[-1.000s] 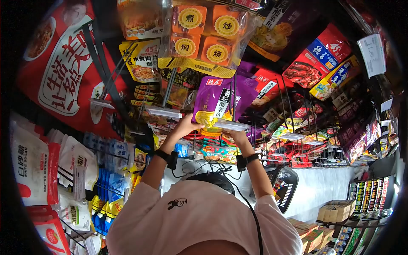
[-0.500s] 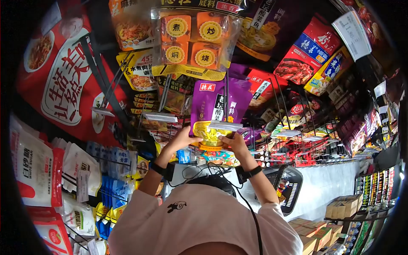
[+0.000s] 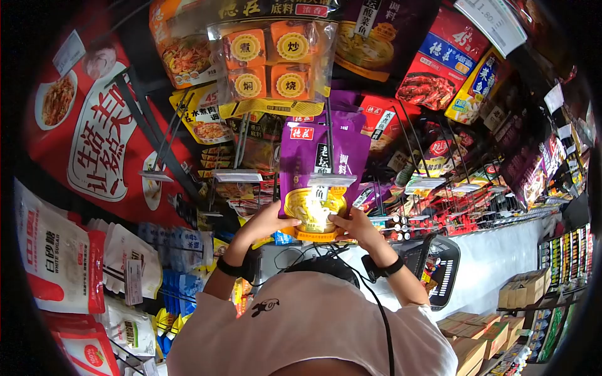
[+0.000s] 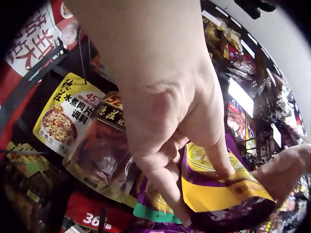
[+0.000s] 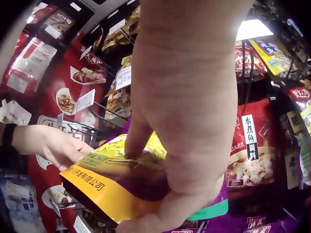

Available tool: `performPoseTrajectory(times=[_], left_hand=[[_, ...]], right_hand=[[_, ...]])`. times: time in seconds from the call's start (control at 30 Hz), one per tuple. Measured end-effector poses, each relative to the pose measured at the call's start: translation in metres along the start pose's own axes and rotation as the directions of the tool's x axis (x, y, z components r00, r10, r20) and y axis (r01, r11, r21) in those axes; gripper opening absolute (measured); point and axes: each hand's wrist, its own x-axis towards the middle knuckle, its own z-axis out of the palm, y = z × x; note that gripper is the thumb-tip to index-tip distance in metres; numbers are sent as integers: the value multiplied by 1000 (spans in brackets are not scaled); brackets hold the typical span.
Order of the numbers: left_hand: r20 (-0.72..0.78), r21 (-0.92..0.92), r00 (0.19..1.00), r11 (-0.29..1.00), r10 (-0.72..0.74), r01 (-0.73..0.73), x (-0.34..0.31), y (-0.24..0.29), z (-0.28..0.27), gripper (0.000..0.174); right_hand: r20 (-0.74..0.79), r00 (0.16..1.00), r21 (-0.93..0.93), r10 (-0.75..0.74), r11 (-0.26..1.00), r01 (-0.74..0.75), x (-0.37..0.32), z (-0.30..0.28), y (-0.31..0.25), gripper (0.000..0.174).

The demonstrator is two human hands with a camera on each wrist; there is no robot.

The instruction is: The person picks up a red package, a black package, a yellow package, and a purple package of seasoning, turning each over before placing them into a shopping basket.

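A purple pouch with a yellow lower part (image 3: 316,213) hangs upright in the head view behind a clear price-tag holder. The left hand (image 3: 260,227) pinches its lower left edge, thumb on the front. At the lower right edge the right hand (image 3: 362,230) pinches it the same way. In the left wrist view the left hand (image 4: 170,107) has its thumb on the pouch front (image 4: 209,170) and its fingers behind. The right wrist view has the right hand (image 5: 180,121) curled round the pouch's bottom corner (image 5: 107,194). More purple pouches are behind it.
A clear pack of orange blocks (image 3: 269,62) hangs above. Metal hooks with tag holders (image 3: 237,176) stick out on both sides. White sugar bags (image 3: 59,250) are at the left, a black basket (image 3: 444,272) on the floor at the right, and cardboard boxes (image 3: 480,338) beyond.
Both hands have moved lower in the head view along with the pouch's lower end. The right thumb has come onto the pouch front. The surrounding shelves have shifted as the view moved.
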Motion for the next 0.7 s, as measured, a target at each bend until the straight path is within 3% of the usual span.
performPoseTrajectory(times=[0.1, 0.2, 0.3, 0.43, 0.57, 0.7], left_hand=[[31, -18, 996, 996, 88, -87, -5, -1, 3, 53], [24, 9, 995, 996, 93, -93, -9, -9, 8, 52], [42, 59, 995, 994, 88, -90, -17, -7, 9, 52], [33, 82, 992, 989, 121, -124, -30, 6, 15, 52], [41, 67, 997, 995, 72, -75, -41, 10, 21, 52], [77, 36, 997, 999, 2, -4, -51, 34, 23, 50]], right_hand=[[21, 1000, -45, -21, 999, 22, -15, 1, -6, 36], [53, 995, -102, -87, 991, 92, -27, 0, -10, 42], [61, 995, -251, -76, 964, 89, -39, 0, -20, 44], [121, 990, -296, -74, 949, 107, -58, -2, -32, 53], [159, 984, -275, -77, 954, 119, -65, -3, -27, 59], [125, 982, -256, -139, 952, 167, -75, 0, -23, 52]])
